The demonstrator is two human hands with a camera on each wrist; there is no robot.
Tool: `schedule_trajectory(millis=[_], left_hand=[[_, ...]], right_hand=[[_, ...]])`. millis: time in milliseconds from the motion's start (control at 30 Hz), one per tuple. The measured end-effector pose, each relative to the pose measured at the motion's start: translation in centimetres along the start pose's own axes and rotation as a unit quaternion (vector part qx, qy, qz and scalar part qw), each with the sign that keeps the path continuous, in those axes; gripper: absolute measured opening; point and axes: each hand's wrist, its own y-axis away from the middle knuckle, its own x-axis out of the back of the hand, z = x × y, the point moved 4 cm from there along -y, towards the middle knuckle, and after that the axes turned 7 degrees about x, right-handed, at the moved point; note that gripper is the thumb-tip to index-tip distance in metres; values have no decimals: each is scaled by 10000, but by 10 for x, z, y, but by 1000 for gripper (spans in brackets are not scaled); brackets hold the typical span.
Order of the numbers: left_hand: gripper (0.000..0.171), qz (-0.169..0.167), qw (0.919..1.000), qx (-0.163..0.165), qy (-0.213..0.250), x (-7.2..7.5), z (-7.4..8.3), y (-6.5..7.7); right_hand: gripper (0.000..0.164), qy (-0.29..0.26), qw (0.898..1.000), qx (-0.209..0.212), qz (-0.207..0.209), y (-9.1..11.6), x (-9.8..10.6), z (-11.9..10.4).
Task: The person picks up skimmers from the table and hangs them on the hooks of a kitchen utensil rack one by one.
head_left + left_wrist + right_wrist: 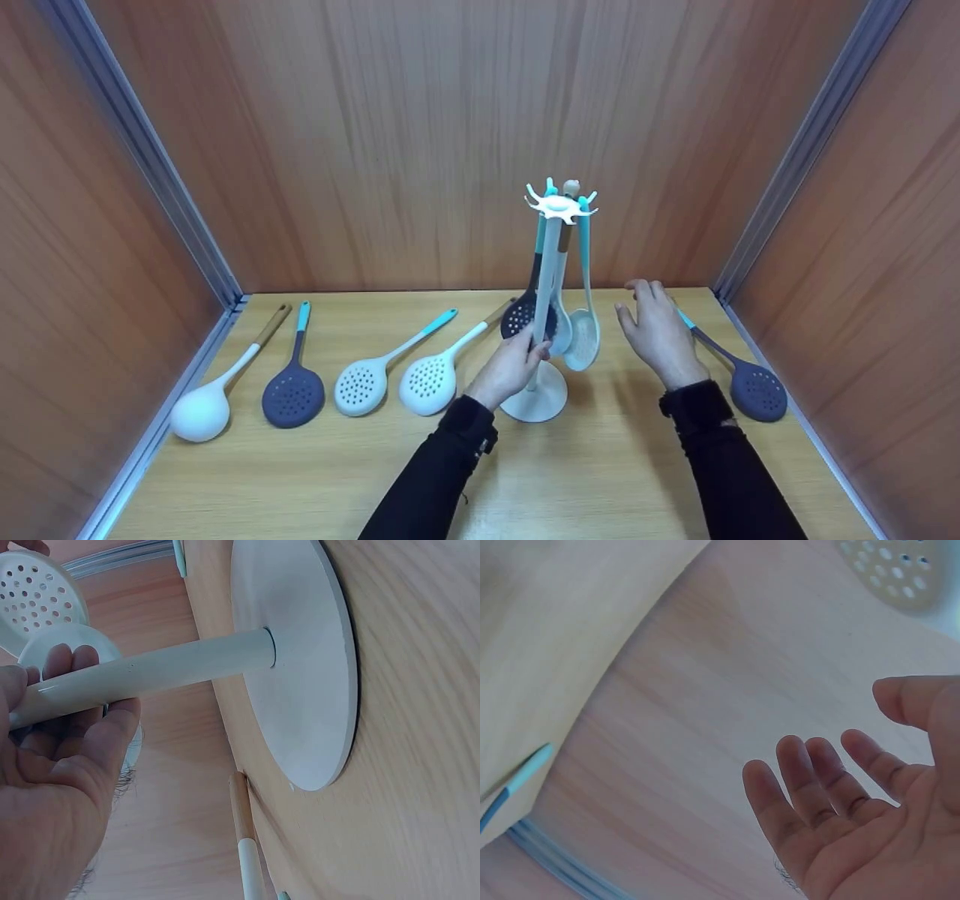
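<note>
Utensil stand (pixel 548 274): white, upright on the wooden tabletop (pixel 337 487); take its base as the clock's middle, with 12 at the back wall (pixel 420 135).
Left hand (pixel 512 367): grasping the stand's pole, thumb and fingers curled round it.
Right hand (pixel 660 330): released, in the air at 2 o'clock, fingers parted.
Hanging utensils: a dark skimmer (pixel 516 319), a wood-handled white utensil (pixel 560 330) partly hidden by the pole, and a pale turquoise-handled skimmer (pixel 583 343) on the right hand's side; they crowd the pole just beyond the left hand.
Row at 9 o'clock: nearest first, a wood-handled white skimmer (pixel 428 384), turquoise-handled white skimmer (pixel 361 386), turquoise-handled dark skimmer (pixel 293 394) and wood-handled white ladle (pixel 200 412).
At 3 o'clock: another dark skimmer (pixel 759 391), near the side panel (pixel 862 247); the right hand overlaps its handle end in the head view.
</note>
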Motion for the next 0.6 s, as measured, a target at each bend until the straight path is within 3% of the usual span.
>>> schedule_trajectory(millis=[500,600], left_hand=[[14,-28,9999,61,89,0,-1,1],[16,18,10000,-89,20,-1,0,0]], right_hand=[[42,220,9981,-379,-440,3,-11,31],[43,281,9971,-436,-556,4,-13,37]])
